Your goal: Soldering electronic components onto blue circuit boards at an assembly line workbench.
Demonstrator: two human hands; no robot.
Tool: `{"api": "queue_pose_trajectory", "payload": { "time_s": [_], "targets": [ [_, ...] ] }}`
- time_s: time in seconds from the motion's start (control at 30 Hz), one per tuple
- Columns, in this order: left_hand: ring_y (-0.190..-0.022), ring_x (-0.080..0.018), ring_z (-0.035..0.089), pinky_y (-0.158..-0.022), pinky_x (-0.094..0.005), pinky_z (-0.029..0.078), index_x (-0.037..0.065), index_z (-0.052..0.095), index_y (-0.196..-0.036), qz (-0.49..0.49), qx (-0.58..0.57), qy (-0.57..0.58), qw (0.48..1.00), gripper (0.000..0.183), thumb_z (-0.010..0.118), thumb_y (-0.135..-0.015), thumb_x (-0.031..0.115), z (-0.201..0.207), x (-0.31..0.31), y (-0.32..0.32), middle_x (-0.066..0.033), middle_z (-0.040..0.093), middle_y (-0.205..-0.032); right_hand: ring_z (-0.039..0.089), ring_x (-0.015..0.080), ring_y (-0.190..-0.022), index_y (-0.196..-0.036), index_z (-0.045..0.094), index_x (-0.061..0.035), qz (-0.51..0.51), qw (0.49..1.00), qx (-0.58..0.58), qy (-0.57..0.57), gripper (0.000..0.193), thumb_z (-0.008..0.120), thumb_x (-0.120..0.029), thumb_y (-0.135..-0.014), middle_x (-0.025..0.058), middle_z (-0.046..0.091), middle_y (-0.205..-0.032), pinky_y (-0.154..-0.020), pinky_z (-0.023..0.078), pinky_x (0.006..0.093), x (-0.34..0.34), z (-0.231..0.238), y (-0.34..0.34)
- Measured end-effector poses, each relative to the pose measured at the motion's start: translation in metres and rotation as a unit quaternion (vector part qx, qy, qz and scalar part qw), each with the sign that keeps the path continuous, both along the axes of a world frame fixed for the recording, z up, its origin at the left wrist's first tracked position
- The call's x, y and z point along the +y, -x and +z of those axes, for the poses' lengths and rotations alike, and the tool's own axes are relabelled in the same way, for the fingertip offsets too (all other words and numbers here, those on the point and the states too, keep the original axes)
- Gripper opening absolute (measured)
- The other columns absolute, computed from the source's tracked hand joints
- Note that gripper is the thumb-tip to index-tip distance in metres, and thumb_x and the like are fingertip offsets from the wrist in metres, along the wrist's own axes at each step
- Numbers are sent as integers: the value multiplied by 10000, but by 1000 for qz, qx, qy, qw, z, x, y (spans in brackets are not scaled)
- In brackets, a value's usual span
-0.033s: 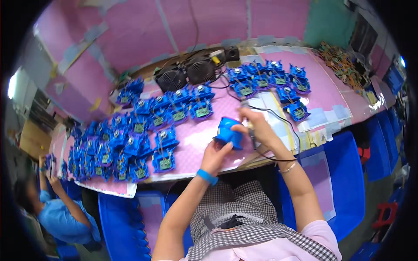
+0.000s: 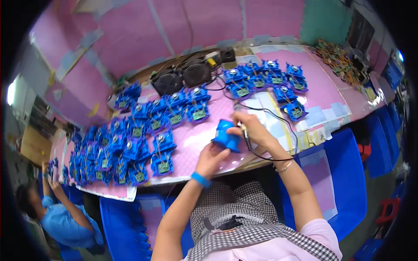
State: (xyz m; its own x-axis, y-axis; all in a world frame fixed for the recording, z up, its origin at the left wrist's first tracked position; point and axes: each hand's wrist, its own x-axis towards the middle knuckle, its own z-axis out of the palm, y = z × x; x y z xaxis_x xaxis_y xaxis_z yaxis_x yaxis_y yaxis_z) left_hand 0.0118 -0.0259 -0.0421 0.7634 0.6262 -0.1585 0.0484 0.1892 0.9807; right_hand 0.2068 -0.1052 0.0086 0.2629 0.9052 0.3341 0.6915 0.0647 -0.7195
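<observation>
My left hand (image 2: 210,158) is closed round the lower left side of a blue plastic housing (image 2: 226,137), which it holds tilted just above the table's front edge. In my right hand (image 2: 253,129) is a slim corded tool (image 2: 245,132), its black cord running down past my wrist; my fingers hide much of it, so its exact kind is unclear. The fingers of my right hand reach the housing's upper right side. Left of my hands stand many similar blue assemblies (image 2: 163,164) with green circuit boards and wires. Another group (image 2: 260,81) sits farther back on the right.
Two black round fans (image 2: 197,73) stand at the back by the pink wall. A pile of small boards (image 2: 339,63) lies far right. Blue bins (image 2: 348,182) flank my lap. A person in blue (image 2: 72,222) works at far left. The black cord (image 2: 265,109) loops across the table.
The view has shifted slightly. My right hand has moved a little left and down with the tool. My left hand still holds the housing.
</observation>
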Motion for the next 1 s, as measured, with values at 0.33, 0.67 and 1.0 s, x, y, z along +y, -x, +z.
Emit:
{"api": "queue_pose_trajectory", "payload": {
  "time_s": [0.33,0.67,1.0],
  "targets": [
    [-381,-24,253,-371,-218,145,212,460,-610,-103,203,100,969,418,588,-885,499,63,84,-25,119,297,-495,604,351,-714,-836,499,-34,142,978,74,-132,307,763,-103,-697,148,575,-718,-611,445,421,1,-1,25],
    [-510,-94,420,-467,-254,285,59,623,-677,63,175,-184,965,376,566,-924,337,9,108,-9,10,457,-558,580,244,-790,-841,497,-135,-6,960,-173,-222,210,671,-192,-739,68,548,-713,-778,374,384,-23,-5,65],
    [-507,1,314,-458,-212,225,37,605,-749,226,24,-199,953,276,593,-958,216,33,7,84,84,413,-570,608,185,-846,-772,545,-170,-98,948,-265,-149,37,573,-155,-753,42,621,-811,-799,328,374,-52,-30,126]
  ]
}}
